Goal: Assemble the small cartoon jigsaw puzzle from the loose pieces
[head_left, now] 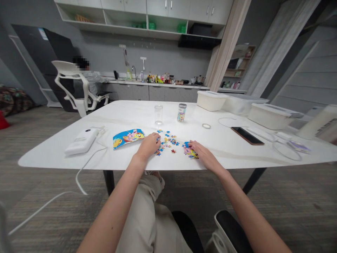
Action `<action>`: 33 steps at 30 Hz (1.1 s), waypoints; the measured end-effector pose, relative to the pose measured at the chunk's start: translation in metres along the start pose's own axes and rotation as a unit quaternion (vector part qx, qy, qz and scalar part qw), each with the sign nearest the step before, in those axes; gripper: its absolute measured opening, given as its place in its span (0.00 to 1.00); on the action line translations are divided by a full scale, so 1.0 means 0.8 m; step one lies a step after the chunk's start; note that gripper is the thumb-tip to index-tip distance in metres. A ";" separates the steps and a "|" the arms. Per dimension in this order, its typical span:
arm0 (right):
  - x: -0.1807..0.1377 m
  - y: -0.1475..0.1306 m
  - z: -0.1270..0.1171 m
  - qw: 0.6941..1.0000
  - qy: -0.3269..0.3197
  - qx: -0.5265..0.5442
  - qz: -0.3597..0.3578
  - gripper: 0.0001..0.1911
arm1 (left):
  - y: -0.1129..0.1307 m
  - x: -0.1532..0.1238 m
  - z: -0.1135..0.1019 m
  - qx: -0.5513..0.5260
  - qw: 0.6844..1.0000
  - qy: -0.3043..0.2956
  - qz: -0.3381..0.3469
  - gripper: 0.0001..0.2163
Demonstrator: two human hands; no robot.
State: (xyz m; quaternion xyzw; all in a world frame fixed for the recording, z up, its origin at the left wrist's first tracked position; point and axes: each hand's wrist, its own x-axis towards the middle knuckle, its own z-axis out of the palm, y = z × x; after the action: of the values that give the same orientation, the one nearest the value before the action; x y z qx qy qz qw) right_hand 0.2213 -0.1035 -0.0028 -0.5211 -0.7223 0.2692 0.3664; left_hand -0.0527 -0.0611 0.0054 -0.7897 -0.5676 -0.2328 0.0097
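My left hand (150, 144) is curled at the left edge of a scatter of loose jigsaw puzzle pieces (172, 141). Whatever its closed fingers hold is hidden. My right hand (201, 153), fingers stretched forward, touches the upper right of a small joined section of jigsaw puzzle (189, 150) in pink, yellow and blue. Left of my left hand lies a curved picture sheet (127, 138) with cartoon figures on blue. Beyond the pieces stand a clear, lidless jar (158, 115) and a jar with a grey lid and cartoon label (181, 112).
The white table (131, 112) carries a white device (82, 141) with a cable at left. At right are a roll of tape (206, 125), a dark phone (247, 135), cables and storage boxes (212, 101). A person sits on a white chair (71, 70) near the kitchen counter.
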 end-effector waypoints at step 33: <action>0.000 0.001 0.001 0.999 0.021 0.018 -0.037 0.21 | 0.017 -0.012 -0.014 0.027 0.999 -0.004 0.034 0.13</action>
State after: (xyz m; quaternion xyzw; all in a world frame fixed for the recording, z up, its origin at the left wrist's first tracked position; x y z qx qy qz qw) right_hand 0.2210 -0.1032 -0.0037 -0.4931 -0.7284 0.2575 0.4000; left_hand -0.0465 -0.0773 0.0150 -0.8089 -0.5465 -0.2139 0.0365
